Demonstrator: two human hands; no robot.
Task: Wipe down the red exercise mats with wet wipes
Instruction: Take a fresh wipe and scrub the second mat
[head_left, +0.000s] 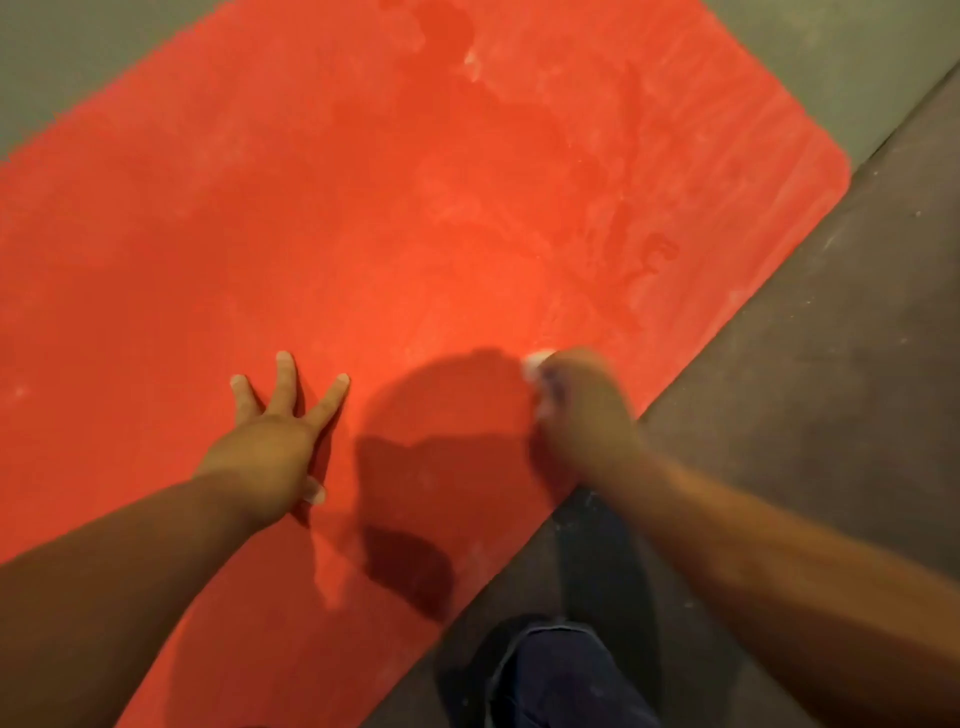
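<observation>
Head view: we record one red mat (415, 208) lying flat on the floor (805, 364), set diagonally, with its rounded far corner at the upper right. We count one mat, one wipe and two hands.

The left hand (270, 447) rests on the mat with its fingers straight and spread, and holds nothing. The right hand (582, 410) is blurred. Its fingers appear curled round a white wipe (537, 364), which is pressed to the mat close to the near right edge. The hand covers most of the wipe, so only a small white part shows.

Pale streaks and smears mark the mat's far right part. A dark shadow (441, 415) lies on the mat between the two hands. A knee (556, 670) in dark cloth rests on the floor just beside the mat's edge, below the right forearm.
</observation>
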